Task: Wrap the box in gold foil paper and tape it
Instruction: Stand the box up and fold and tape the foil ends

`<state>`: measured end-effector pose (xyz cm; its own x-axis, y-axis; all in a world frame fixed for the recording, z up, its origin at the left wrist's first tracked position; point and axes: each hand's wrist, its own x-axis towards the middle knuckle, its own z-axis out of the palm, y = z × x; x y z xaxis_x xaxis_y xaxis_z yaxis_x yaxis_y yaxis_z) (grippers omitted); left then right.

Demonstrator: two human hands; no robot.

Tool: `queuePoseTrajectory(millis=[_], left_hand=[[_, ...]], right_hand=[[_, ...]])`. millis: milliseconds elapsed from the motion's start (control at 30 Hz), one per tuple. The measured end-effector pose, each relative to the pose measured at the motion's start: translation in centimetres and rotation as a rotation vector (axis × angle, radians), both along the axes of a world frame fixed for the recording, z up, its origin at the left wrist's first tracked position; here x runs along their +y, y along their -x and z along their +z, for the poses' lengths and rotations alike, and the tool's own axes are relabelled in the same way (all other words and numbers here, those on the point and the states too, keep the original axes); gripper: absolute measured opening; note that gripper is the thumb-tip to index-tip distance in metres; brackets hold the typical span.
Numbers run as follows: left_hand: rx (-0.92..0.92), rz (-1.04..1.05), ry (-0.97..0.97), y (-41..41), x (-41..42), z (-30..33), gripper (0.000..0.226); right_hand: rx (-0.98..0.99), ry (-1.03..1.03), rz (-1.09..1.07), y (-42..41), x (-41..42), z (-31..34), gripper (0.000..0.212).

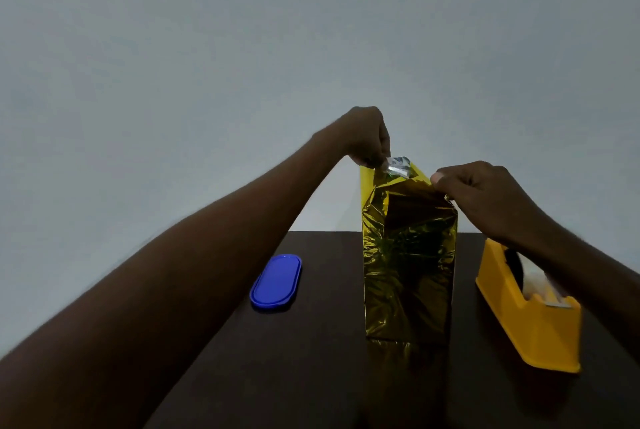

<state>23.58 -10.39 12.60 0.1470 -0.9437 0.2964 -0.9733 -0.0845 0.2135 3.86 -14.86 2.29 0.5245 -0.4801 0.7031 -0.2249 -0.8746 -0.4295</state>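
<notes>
Standing upright on the dark surface (pixel 311 359): box (pixel 408 273), tall, wrapped in gold foil paper (pixel 377 193) on every side in view, directly below both hands. Foil is crinkled; top end not closed, loose edges stick up above the box.

Tape dispenser (pixel 530 318), yellow, lies on the surface below and just right of the right hand, near the box but apart from it. White tape roll sits in it, partly hidden by the right forearm.

Blue oval lid (pixel 276 281) lies flat on the surface, well below the left hand and left of the box, apart from it.

Left hand (pixel 369 136): grip clamped, fingers curled down, pinching the foil at the top left corner. A small silvery crumpled bit (pixel 398 165) sits right at its fingertips, probably the foil's reverse side or a tape piece, too small to tell.

Right hand (pixel 485 193): grip clamped too, thumb and curled fingers pinching the foil's top right edge, level with the box top, lower than the left hand.

Both hands are at the open top end, box between them.
</notes>
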Motion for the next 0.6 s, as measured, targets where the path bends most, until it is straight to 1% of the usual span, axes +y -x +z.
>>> queuePoseTrajectory(millis=[100,200,233,267,333,400,433,467,533,600], left_hand=[[-0.029,-0.065,0.062,0.0,0.7,0.6,0.01],[-0.064,-0.107,0.193,0.3,2.0,1.4,0.006],[-0.062,-0.133,0.194,0.7,2.7,1.8,0.01],[-0.052,-0.156,0.135,1.2,3.4,2.3,0.017],[-0.076,-0.154,-0.101,2.5,4.9,2.9,0.039],[-0.172,-0.098,-0.296,3.5,6.4,2.7,0.062],[-0.252,-0.073,-0.339,3.7,6.8,2.3,0.066],[-0.349,-0.053,-0.335,3.7,7.0,1.7,0.064],[-0.527,-0.036,-0.211,3.5,7.2,0.3,0.054],[-0.579,-0.069,-0.072,3.3,7.3,-0.4,0.039]], right_hand=[[0.014,-0.005,0.016,0.2,-0.1,0.1,0.05],[0.023,-0.01,-0.003,0.1,-0.1,0.2,0.045],[0.023,-0.008,-0.009,0.1,-0.1,0.1,0.044],[0.023,-0.004,-0.009,0.1,-0.1,0.1,0.045],[0.023,0.013,-0.01,0.0,0.0,0.1,0.046],[0.033,0.01,-0.013,0.0,0.0,0.2,0.046],[0.035,-0.004,-0.007,0.0,-0.1,0.3,0.045],[0.035,-0.024,-0.001,0.0,-0.2,0.4,0.045],[0.038,-0.074,0.007,0.1,-0.7,0.6,0.043],[0.051,-0.105,0.002,-0.1,-0.9,0.8,0.04]])
